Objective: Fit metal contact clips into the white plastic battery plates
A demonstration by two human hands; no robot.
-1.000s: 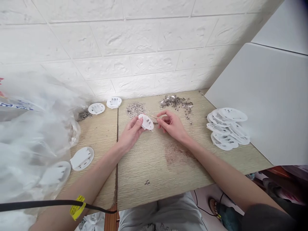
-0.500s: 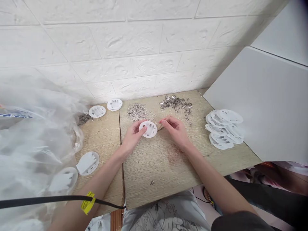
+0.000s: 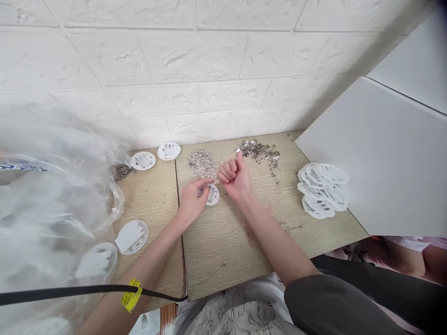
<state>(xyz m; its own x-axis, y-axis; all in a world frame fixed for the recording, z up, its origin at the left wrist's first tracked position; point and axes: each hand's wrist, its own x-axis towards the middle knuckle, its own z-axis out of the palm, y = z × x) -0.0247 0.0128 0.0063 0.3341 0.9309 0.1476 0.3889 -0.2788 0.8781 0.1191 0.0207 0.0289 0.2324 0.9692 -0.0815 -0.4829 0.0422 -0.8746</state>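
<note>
A round white battery holder [image 3: 213, 196], with slots and small metal contacts, sits low over the middle of the table. My left hand [image 3: 193, 200] grips its left side, thumb and index finger on it. To the right of it, my right hand [image 3: 234, 179] is turned over, its fingers curled into the palm and the thumb pointing up. Whatever those curled fingers may hold is hidden. Just beyond the hands lie a pile of small silvery metal pieces [image 3: 201, 163] and a heap of darker metal contacts [image 3: 258, 150].
Stacked white holders [image 3: 323, 190] stand at the right beside a grey-white panel [image 3: 377, 158]. Several more discs, such as one white holder [image 3: 132, 237], lie at the left near a clear plastic bag [image 3: 52, 200]. A black cable [image 3: 70, 292] crosses the lower left.
My right hand has turned over, curled its fingers and moved slightly left, away from the pinch it held. My left hand and the holder have come slightly lower and nearer the tabletop.
</note>
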